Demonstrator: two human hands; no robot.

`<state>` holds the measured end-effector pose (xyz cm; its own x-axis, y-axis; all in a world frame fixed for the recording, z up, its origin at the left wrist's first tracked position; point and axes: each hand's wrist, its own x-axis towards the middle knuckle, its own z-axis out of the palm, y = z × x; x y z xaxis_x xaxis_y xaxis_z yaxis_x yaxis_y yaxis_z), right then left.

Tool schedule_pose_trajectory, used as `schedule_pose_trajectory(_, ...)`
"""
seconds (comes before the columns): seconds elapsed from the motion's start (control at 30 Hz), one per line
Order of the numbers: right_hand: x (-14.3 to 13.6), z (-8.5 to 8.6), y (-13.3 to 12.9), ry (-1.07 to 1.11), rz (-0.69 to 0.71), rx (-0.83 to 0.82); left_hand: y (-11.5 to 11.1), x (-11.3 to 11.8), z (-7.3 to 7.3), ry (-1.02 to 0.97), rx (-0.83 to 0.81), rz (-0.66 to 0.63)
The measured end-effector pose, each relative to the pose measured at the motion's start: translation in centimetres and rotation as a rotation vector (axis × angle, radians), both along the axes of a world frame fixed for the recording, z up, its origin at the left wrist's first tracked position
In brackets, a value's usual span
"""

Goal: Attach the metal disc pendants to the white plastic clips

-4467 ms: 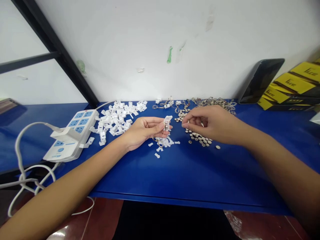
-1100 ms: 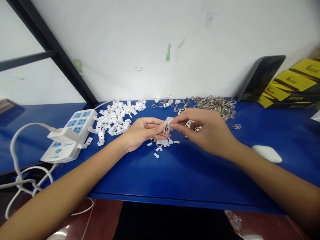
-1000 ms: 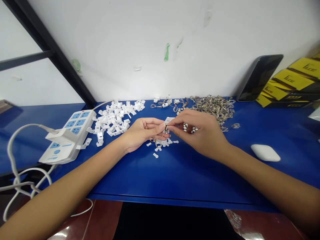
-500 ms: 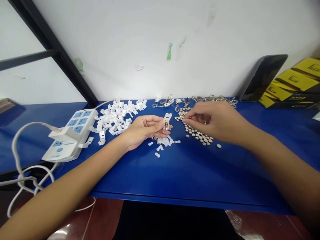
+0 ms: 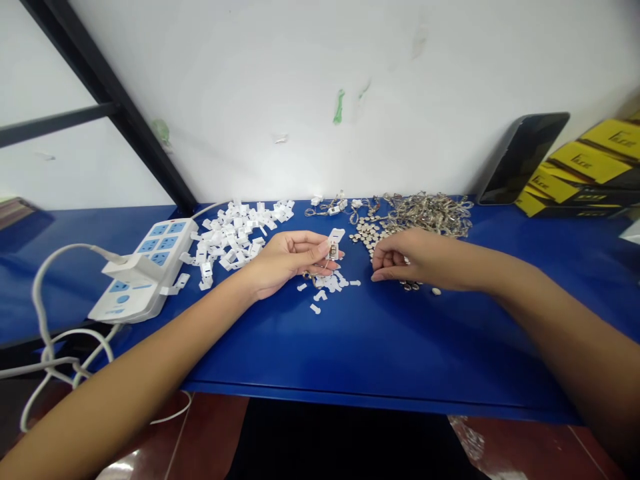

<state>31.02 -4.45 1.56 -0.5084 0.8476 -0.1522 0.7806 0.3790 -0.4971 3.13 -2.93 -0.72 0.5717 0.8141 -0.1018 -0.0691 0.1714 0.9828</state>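
Note:
My left hand pinches a small white plastic case with its lid raised; metal parts show inside it. A bit of chain hangs beneath those fingers. My right hand is over the near part of the round silver button cells, thumb and fingertips brought together; whatever they may hold is hidden. Small white tabs lie below my left hand. To its left spreads a heap of white plastic casings.
Tangled metal chains lie against the wall behind my right hand. A white power strip with looped cables is at left. A dark phone leans by yellow and black boxes on the blue table.
My right hand has moved down toward the table's front edge, uncovering the chains and some upper button cells. My left hand still holds the open case in nearly the same place.

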Motion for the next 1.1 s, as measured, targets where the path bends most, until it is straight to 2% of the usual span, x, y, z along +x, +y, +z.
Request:
schedule_pose_trajectory(0.3, -0.9, -2.3, 0.1, -0.009, 0.074, 0.309, 0.2, -0.2, -0.1, 0.015, 0.008, -0.014)
schedule_pose_trajectory(0.43, -1.2, -2.3, 0.2, 0.044, 0.073, 0.319, 0.2, -0.2, -0.1, 0.019, 0.001, -0.007)
schedule_pose_trajectory(0.53, -0.9, -2.0, 0.4, 0.07, 0.063, 0.252, 0.2, -0.1, 0.0, 0.009, -0.002, 0.001)
schedule_pose_trajectory(0.67, -0.6, -1.8, 0.5, 0.026, 0.071, 0.225, 0.3, -0.1, 0.0, 0.008, -0.004, 0.005)
schedule_pose_trajectory(0.83, -1.6, -2.6, 0.2, -0.052, 0.138, 0.403, 0.3, -0.1, 0.0, 0.009, -0.012, 0.014)
schedule_pose_trajectory(0.97, -2.7, -3.5, 0.3, -0.113, 0.124, 0.595, 0.3, -0.1, 0.1, 0.016, -0.021, 0.026)
schedule_pose_trajectory(1.1, -3.3, -3.2, 0.0, 0.109, 0.099, 0.662, 0.3, -0.1, 0.0, -0.001, -0.001, 0.033)
